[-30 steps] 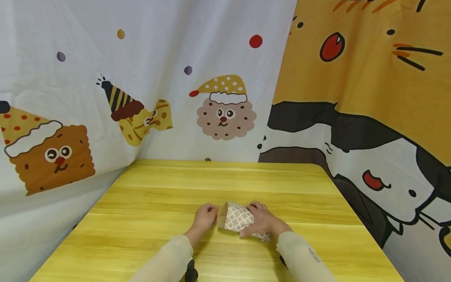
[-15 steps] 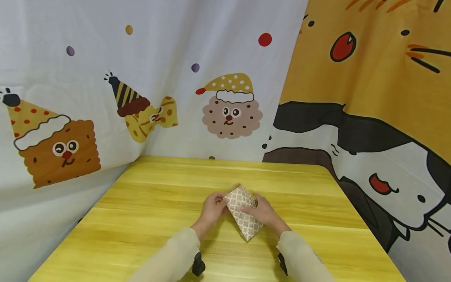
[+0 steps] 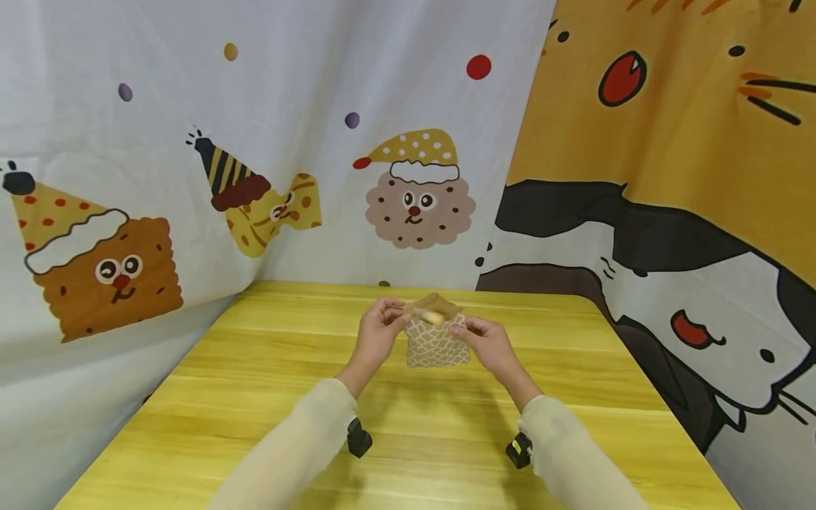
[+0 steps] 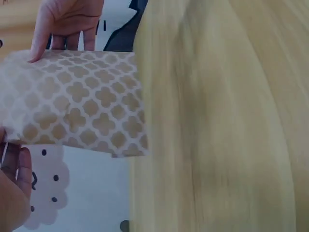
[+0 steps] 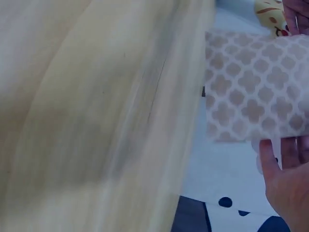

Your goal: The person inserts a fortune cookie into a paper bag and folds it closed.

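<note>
A small tan paper bag (image 3: 438, 346) with a white quatrefoil pattern is held up over the table, its mouth facing up and spread. My left hand (image 3: 377, 333) pinches the left edge of the mouth between thumb and fingers. On the opposite edge, my right hand (image 3: 489, 343) grips the paper the same way. Inside the mouth a pale tan, rounded thing (image 3: 433, 317) shows; its kind is unclear. The left wrist view has the patterned side of the bag (image 4: 91, 104) between both hands, and the right wrist view shows the bag (image 5: 253, 89) from the other side.
The yellow wood-grain table (image 3: 268, 439) stretches below and around the hands. Behind it hangs a white cloth (image 3: 306, 71) with cartoon biscuits, and on the right an orange cloth (image 3: 574, 149) with cartoon animals. Black wrist cameras (image 3: 359, 438) sit under both cuffs.
The bag was lying tilted on the table under the right hand. It has been turned, lifted farther from me and stood upright, and both hands have spread its mouth.
</note>
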Motion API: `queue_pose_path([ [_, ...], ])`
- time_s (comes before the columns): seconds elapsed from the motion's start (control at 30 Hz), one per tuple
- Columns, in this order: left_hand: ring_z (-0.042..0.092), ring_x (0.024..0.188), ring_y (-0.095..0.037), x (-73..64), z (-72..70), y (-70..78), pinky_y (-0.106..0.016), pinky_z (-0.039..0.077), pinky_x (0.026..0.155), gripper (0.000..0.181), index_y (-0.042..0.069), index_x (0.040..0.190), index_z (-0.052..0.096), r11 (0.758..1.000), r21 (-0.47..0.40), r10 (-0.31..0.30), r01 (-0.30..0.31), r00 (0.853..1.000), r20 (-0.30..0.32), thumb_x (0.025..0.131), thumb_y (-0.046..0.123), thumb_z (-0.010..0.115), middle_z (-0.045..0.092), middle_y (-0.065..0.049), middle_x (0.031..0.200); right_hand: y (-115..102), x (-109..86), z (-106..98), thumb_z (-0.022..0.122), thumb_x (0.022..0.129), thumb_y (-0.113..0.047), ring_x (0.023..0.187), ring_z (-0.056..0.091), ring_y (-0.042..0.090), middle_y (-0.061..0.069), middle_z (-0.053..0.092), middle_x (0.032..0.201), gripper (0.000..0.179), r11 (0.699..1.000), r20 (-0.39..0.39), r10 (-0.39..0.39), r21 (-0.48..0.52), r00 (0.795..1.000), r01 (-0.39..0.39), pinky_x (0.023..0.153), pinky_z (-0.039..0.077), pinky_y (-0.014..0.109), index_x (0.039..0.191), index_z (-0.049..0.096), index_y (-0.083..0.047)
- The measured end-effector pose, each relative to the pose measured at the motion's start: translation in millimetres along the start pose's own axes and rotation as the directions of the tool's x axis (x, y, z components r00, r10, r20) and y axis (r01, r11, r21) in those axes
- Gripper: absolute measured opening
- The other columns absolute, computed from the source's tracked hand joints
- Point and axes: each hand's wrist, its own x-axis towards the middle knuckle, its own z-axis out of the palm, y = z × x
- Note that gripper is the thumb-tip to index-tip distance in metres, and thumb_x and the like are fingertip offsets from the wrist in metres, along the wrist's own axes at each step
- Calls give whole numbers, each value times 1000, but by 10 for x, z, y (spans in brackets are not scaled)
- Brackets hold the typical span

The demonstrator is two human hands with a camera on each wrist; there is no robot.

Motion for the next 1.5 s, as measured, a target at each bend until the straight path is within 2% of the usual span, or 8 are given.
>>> queue_pose_path([
  [0.13,53,105,-24,18,-53,-201,-35,45,86,41,10,127,50,996,46,-85,81,992,89,87,14,61,59,-10,114,148,1,8,63,83,-37,72,52,14,3,59,80,32,998,65,54,-42,996,-51,67,45,32,94,65,-7],
  [0.3,52,106,-24,-16,-95,-439,-39,44,86,34,6,122,54,983,85,-171,160,974,146,89,13,59,57,-9,116,208,7,80,62,85,-34,103,55,16,0,59,113,44,999,123,45,-27,991,-42,86,45,39,126,54,-19],
  [0.5,55,93,-25,-63,-77,-278,-47,43,84,22,0,101,64,990,53,-139,133,980,140,90,18,57,63,-12,96,140,48,105,59,85,-43,76,51,12,-1,60,86,32,998,43,3,-55,999,0,71,44,32,95,66,-14],
  [0.7,49,113,-24,-94,-92,-29,-46,38,93,26,0,108,64,989,0,-146,147,980,138,94,19,52,55,-10,122,71,54,66,62,85,-37,78,55,16,-1,65,95,23,996,-76,-26,-85,997,19,67,46,34,93,71,-18],
  [0.97,55,95,-20,-81,-103,-586,-39,46,82,38,13,115,55,963,133,-262,236,939,223,85,35,63,59,-2,102,70,1,79,60,87,-33,93,58,23,6,64,99,27,996,23,79,-43,997,-78,84,44,45,100,69,-10],
  [1.2,59,88,-16,-121,-60,-682,-33,49,77,36,13,111,60,951,167,-296,260,921,254,80,30,69,63,-2,98,259,74,163,61,84,-41,78,56,19,6,62,84,34,997,32,71,11,997,-72,71,49,35,80,66,-8],
  [1.37,58,72,-15,-136,-66,-722,-35,49,68,29,7,90,65,940,132,-339,316,914,222,77,33,72,64,-4,82,233,63,167,64,83,-37,87,61,19,2,64,98,27,989,-23,106,101,994,-103,71,52,34,90,71,-12],
  [1.5,62,71,-20,-134,-91,-731,-38,51,65,32,6,91,69,944,65,-331,324,919,216,76,34,71,67,-11,83,223,64,159,65,83,-34,89,61,20,5,64,101,28,982,-32,116,152,993,-109,73,52,35,92,70,-8],
])
